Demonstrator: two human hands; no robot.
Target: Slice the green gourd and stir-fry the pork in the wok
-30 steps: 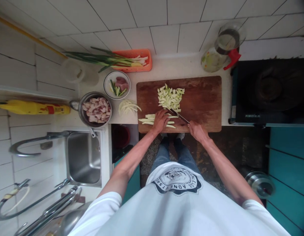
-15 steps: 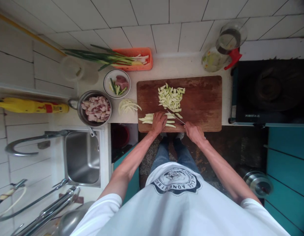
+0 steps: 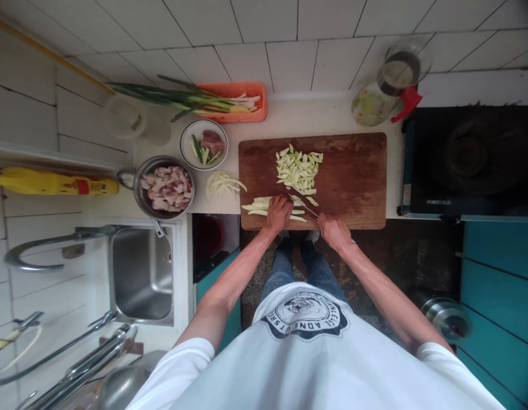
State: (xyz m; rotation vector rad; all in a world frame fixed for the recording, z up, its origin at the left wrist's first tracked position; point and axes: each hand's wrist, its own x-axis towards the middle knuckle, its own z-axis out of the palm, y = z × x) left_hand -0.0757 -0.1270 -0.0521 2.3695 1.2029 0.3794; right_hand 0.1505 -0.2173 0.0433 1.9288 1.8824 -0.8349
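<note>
My right hand point(image 3: 334, 232) is closed around the handle of a kitchen knife point(image 3: 308, 209), its thin blade slanting up and left over the wooden cutting board point(image 3: 353, 176). With curled fingers, my left hand point(image 3: 279, 212) presses down pale green vegetable strips point(image 3: 256, 207) at the board's lower left. The blade lies just right of those fingers, at the ends of the strips. Above them sits a pile of cut vegetable pieces point(image 3: 298, 168), and one loose piece rests to the right of the blade.
Left of the board lie pale shavings point(image 3: 223, 184), a pot of raw meat chunks point(image 3: 167, 189) and a plate point(image 3: 203, 165) with meat and scallion. An orange basket point(image 3: 246, 118) holds scallions by the wall. A glass jug point(image 3: 370, 105) and a black stove point(image 3: 473, 165) stand right; a sink point(image 3: 138, 285) is left.
My right hand and the knife have shifted slightly left, toward my left hand. My left hand has barely moved on the strips. The whole view has drifted a little.
</note>
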